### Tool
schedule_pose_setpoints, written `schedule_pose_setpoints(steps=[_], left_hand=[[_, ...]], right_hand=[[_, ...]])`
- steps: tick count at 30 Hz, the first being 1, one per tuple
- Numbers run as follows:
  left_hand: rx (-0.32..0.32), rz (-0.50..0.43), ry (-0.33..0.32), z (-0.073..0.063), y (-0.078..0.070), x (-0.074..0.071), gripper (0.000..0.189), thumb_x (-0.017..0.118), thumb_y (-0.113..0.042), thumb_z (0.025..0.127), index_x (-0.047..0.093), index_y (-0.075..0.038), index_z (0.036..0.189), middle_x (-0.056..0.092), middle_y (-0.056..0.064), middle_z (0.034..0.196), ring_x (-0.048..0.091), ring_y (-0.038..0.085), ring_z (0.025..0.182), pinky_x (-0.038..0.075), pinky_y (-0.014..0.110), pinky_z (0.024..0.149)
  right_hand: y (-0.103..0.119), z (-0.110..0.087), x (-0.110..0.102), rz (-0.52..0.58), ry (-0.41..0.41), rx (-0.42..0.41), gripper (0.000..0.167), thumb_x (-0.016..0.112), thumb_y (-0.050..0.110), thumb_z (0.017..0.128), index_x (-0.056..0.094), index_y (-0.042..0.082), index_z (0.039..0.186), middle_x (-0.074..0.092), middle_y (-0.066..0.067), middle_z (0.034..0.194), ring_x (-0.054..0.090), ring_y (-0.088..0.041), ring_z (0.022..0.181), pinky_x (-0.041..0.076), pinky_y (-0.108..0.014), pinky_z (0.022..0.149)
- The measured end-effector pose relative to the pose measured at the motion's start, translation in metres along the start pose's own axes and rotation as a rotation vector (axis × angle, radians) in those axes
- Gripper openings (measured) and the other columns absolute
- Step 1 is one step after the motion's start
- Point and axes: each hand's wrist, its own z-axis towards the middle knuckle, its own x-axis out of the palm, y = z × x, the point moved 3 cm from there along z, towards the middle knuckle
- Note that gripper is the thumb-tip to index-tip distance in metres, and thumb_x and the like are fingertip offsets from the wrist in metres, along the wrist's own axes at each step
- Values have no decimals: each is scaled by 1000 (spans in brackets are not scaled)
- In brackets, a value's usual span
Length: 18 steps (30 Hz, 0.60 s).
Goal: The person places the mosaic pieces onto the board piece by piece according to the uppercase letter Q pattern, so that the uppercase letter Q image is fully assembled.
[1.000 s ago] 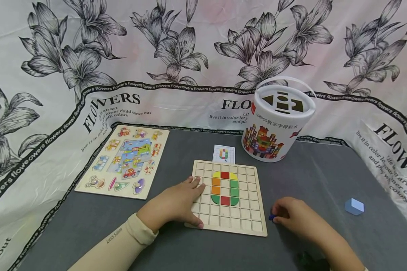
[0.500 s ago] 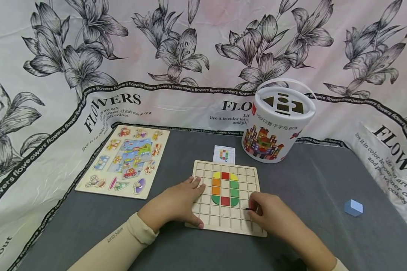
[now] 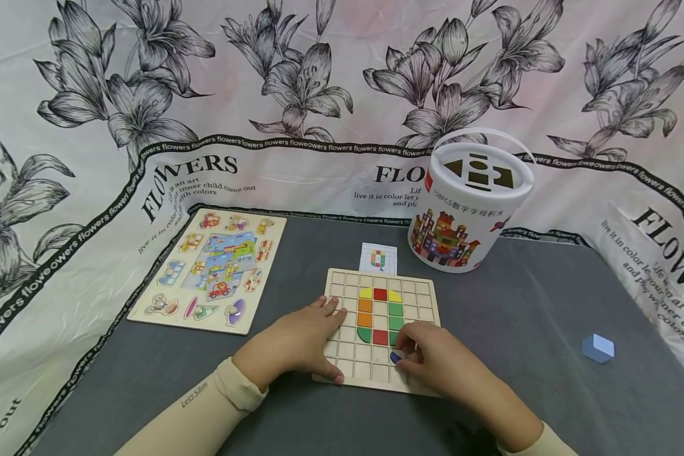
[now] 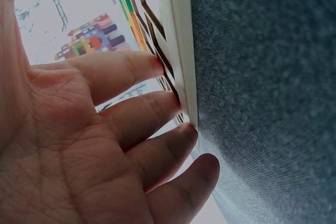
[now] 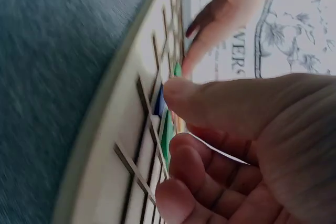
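Note:
A wooden grid board [image 3: 353,370] lies on the grey cloth, with red, yellow, orange and green pieces forming a ring in its cells. My left hand [image 3: 292,342] rests along the board's left side, fingertips on its edge and thumb near the lower corner. In the left wrist view its fingers [image 4: 142,114] look fairly straight and hold nothing. My right hand [image 3: 441,361] pinches a small dark blue piece [image 3: 396,357] with a rounded edge, at a cell just below the ring's lower right green piece. The fingers partly cover that piece. Whether it sits fully in the cell, I cannot tell.
Behind the board lies a pattern card [image 3: 378,258] with a similar coloured ring. A white lidded bucket [image 3: 468,209] stands at the back right. To the left is a picture puzzle board [image 3: 165,282]; at far right, a light blue block [image 3: 598,348].
My right hand has carried the blue piece leftward from beside the board's right edge to a cell under the coloured ring. The left hand has stayed in place.

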Motion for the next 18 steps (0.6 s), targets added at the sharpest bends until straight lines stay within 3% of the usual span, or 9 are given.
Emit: schedule_pose_setpoints(steps=[10, 18], left_hand=[[-9, 1, 4, 0, 1, 0, 117, 97, -60, 74, 45, -13, 168, 32, 9, 179, 24, 32, 169, 36, 53, 130], [-5, 4, 3, 0, 0, 0, 117, 97, -60, 74, 46, -13, 168, 33, 9, 179, 25, 32, 169, 35, 53, 131]], right_hand=[[-5, 1, 8, -13, 7, 10, 14, 88, 21, 94, 74, 17, 92, 61, 9, 81, 52, -7, 74, 46, -25, 66], [-7, 1, 10, -3, -15, 51, 14, 87, 20, 95, 73, 17, 91, 60, 7, 80, 52, -8, 72, 45, -25, 64]])
